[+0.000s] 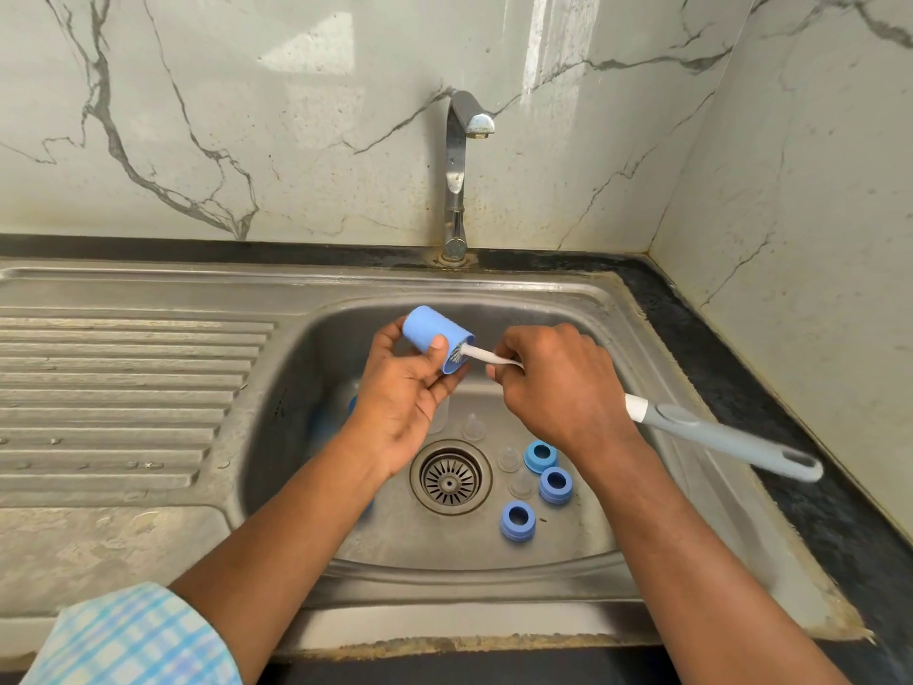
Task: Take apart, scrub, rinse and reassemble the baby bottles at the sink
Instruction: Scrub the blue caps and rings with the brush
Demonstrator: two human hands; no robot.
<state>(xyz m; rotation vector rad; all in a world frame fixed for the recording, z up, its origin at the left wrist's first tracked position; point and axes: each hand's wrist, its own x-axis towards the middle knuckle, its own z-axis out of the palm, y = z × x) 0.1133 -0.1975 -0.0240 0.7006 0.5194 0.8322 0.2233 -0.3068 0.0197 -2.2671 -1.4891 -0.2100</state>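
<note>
Sleeve (133, 640): blue checks, on the left arm.
Blue cap (430, 333): held over the sink (346, 313), with brush (716, 436) bristles inside.
Left hand (400, 388): wrapped round the blue cap.
Right hand (558, 383): wrapped round the brush.
Done: bottles look taken apart; blue rings (556, 485) and clear teats (473, 427) lie by the drain (449, 477).
Left: more scrubbing, rinsing, putting back together.

Over the sink (607, 309), my left hand (402, 398) holds a blue cap (435, 336); my right hand (558, 383) pushes the brush (716, 435) inside it.
</note>
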